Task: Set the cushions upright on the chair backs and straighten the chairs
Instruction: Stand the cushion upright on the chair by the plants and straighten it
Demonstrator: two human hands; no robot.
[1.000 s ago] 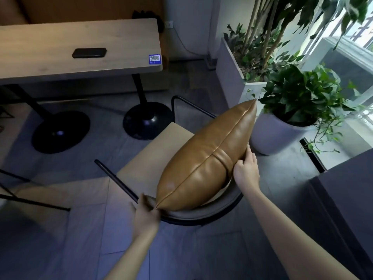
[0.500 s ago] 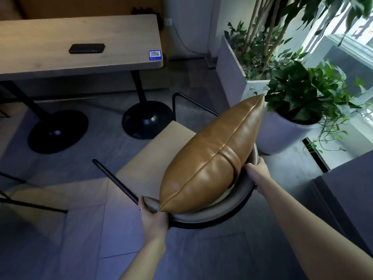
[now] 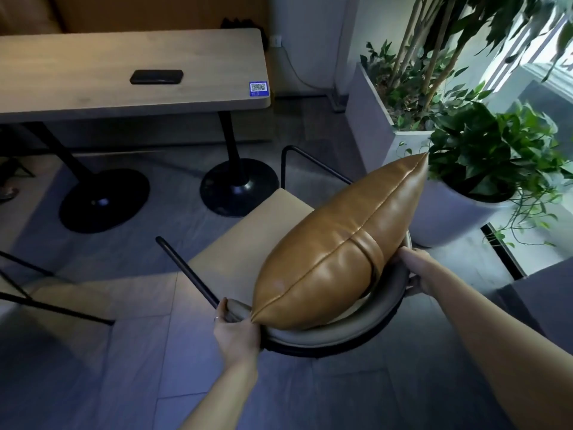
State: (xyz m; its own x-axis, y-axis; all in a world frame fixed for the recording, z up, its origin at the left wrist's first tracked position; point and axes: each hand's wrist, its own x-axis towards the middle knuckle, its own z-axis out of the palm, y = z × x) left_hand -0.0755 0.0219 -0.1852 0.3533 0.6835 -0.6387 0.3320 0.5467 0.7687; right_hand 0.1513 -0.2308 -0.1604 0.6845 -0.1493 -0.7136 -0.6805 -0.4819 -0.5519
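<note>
A tan leather cushion (image 3: pixel 338 249) stands on its edge against the curved grey backrest (image 3: pixel 341 338) of a chair with a beige seat (image 3: pixel 245 243) and thin black arm rails. My left hand (image 3: pixel 237 332) grips the left end of the backrest, just under the cushion's lower corner. At the right end of the same backrest, behind the cushion, my right hand (image 3: pixel 417 270) is closed around the rim. The chair sits turned at an angle to the wooden table (image 3: pixel 102 72).
The table stands on two black round bases (image 3: pixel 238 187) and carries a dark phone (image 3: pixel 156 76). A round white pot with a leafy plant (image 3: pixel 483 169) and a tall rectangular planter (image 3: pixel 369 119) crowd the chair's right side. Another chair's black frame (image 3: pixel 37 293) shows at left.
My right hand left the cushion's side and dropped onto the right end of the backrest. My left hand shifted from the cushion's corner to the backrest's left end. The chair swung slightly.
</note>
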